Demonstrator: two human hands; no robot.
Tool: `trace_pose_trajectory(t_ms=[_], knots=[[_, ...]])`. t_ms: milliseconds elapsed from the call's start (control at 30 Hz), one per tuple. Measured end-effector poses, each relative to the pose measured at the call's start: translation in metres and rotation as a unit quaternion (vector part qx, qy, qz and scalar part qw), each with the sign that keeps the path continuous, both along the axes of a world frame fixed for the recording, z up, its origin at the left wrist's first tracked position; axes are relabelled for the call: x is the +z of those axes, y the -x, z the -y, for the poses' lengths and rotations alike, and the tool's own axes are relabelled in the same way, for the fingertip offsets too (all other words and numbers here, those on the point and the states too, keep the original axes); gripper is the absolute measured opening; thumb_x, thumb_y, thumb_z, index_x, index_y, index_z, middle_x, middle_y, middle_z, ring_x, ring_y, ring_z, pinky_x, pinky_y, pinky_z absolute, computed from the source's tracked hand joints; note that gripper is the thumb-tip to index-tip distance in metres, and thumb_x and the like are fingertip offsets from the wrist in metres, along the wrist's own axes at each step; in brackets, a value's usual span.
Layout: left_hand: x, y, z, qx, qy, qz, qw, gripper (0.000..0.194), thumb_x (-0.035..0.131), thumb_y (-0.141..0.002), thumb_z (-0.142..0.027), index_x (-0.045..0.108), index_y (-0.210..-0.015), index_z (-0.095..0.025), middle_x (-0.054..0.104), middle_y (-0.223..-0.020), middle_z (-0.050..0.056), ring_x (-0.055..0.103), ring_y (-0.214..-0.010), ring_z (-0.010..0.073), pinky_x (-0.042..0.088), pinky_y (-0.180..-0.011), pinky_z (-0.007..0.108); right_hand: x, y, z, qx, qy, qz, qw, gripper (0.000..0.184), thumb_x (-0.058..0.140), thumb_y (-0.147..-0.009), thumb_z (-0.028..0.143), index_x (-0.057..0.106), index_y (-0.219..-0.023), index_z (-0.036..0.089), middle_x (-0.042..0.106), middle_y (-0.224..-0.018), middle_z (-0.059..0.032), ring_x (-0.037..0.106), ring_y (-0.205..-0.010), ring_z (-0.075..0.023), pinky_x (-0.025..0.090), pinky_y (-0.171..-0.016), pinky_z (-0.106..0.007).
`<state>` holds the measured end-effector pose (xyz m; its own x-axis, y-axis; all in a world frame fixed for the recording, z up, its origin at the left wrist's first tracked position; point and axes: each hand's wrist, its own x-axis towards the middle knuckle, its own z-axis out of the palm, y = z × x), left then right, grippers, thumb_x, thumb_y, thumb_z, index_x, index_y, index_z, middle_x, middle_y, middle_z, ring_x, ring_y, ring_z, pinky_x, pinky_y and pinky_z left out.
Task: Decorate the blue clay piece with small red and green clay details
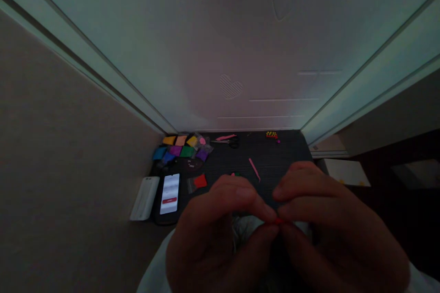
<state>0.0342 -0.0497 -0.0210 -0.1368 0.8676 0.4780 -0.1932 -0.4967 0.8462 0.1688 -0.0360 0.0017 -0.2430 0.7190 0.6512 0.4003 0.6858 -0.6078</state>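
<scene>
Close to the camera, my left hand (220, 233) and my right hand (333, 224) meet fingertip to fingertip. Between them they pinch a tiny red piece of what looks like modelling clay (279, 221), mostly covered by the fingers. Beyond the hands, on the dark table (223, 165), lies a small clear bag with a red block (200, 181). A pink tool with a thin, bent tip (254, 169) rests near the middle. Just behind my left fingers, a small green and pink bit (235, 174) is partly hidden.
Several coloured packets (187, 151) cluster at the back left, beside scissors (228, 142) and a pink strip (226, 137). A lit phone (170, 193) and a white flat case (145, 198) lie at left. A red-and-yellow dotted piece (271, 135) sits at the back by the white panel (206, 55).
</scene>
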Motion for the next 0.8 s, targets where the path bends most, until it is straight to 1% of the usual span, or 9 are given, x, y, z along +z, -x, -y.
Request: trace_pose_trajectory(t_ms=[133,300,467,633,800], knots=[[-0.0022,0.002,-0.001,-0.014,-0.013,-0.001,1.0,0.043,0.066,-0.063,0.002,0.058,-0.099,-0.019,0.065,-0.074,-0.001,0.059,-0.066,0.0138,0.049,-0.071,0.031,0.0,-0.0006,0.0001,0.0,-0.005,0.002,1.0,0.01,0.062,-0.063,0.005,0.062,-0.071,0.012,0.067,-0.07,-0.0058,0.062,-0.065,-0.0132,0.054,-0.067,-0.03],[-0.0026,0.0,-0.002,-0.014,-0.02,-0.001,1.0,0.04,0.065,-0.064,0.0,0.059,-0.098,-0.019,0.065,-0.073,-0.001,0.059,-0.065,0.0138,0.049,-0.07,0.031,0.0003,-0.001,0.0001,-0.007,-0.006,0.007,1.0,0.009,0.062,-0.063,0.005,0.062,-0.068,0.012,0.067,-0.069,-0.0055,0.062,-0.065,-0.0132,0.054,-0.067,-0.03],[-0.0018,-0.0049,0.0006,0.038,0.004,0.002,0.999,0.035,0.066,-0.065,-0.004,0.06,-0.096,-0.018,0.066,-0.075,-0.001,0.059,-0.068,0.014,0.049,-0.07,0.03,0.0001,-0.0007,0.0012,-0.006,0.0,0.007,1.0,0.009,0.061,-0.064,0.004,0.062,-0.069,0.012,0.067,-0.07,-0.0048,0.062,-0.065,-0.0122,0.053,-0.065,-0.029],[-0.0016,-0.0044,0.0033,0.033,0.023,0.013,0.999,0.031,0.066,-0.065,-0.008,0.063,-0.093,-0.022,0.067,-0.073,0.0,0.058,-0.065,0.0151,0.05,-0.062,0.031,-0.001,0.0009,0.0014,-0.012,-0.001,-0.012,1.0,0.012,0.061,-0.063,0.003,0.061,-0.07,0.012,0.066,-0.072,-0.0034,0.061,-0.067,-0.0114,0.053,-0.067,-0.029],[-0.0036,-0.0067,0.0046,0.03,0.017,0.019,0.999,0.033,0.067,-0.064,-0.01,0.063,-0.093,-0.024,0.067,-0.073,-0.001,0.058,-0.063,0.0154,0.05,-0.058,0.032,-0.003,0.0017,0.0019,-0.012,0.002,-0.021,1.0,0.013,0.06,-0.063,0.002,0.061,-0.072,0.012,0.066,-0.073,-0.0038,0.061,-0.068,-0.0119,0.052,-0.069,-0.03]])
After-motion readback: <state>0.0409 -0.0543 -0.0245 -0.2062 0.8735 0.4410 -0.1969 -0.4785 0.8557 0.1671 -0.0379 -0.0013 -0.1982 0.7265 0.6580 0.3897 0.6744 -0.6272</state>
